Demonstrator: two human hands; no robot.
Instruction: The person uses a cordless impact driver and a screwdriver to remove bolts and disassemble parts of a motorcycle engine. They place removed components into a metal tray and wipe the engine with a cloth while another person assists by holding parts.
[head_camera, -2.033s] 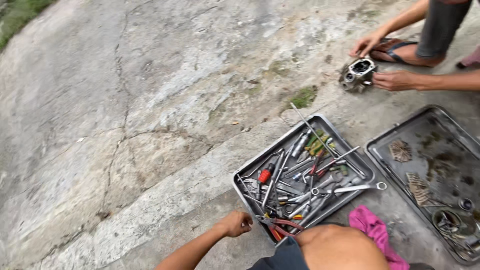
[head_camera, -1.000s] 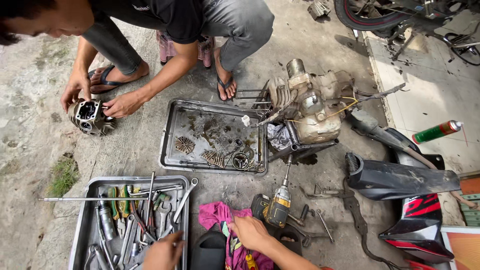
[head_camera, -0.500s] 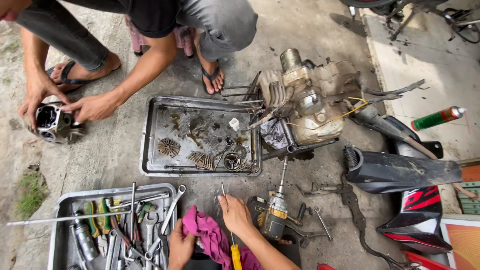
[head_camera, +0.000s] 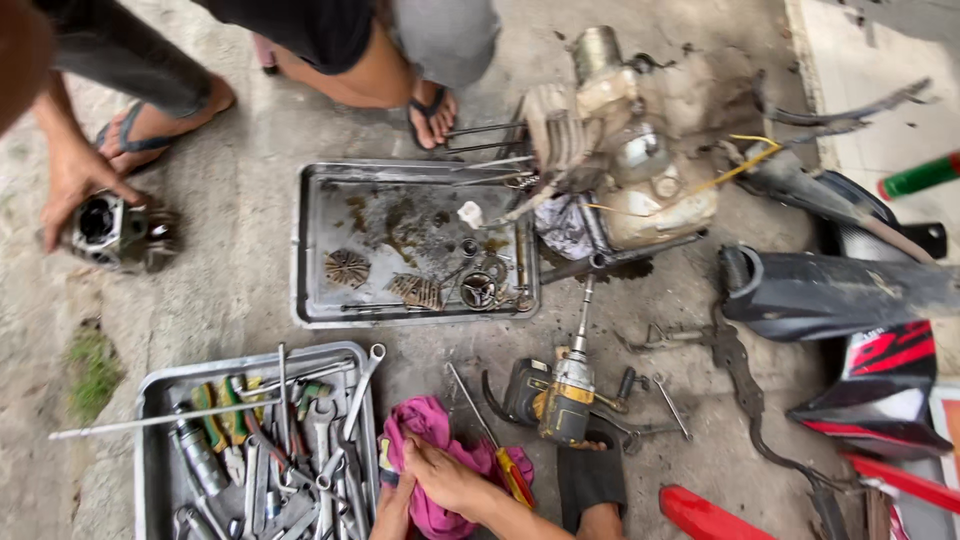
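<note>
Both hands, right hand (head_camera: 447, 478) and left hand (head_camera: 392, 512), are curled into the pink rag (head_camera: 425, 425), left half cut off, so can't tell grip.

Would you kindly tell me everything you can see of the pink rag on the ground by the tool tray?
The pink rag is a crumpled, soft-looking magenta cloth lying bunched on the concrete, just right of the tool tray. The right hand presses on its middle, and the left hand rests at its lower left edge. A screwdriver with a red and yellow handle lies along its right side. Its lower part is hidden under the hands.
</note>
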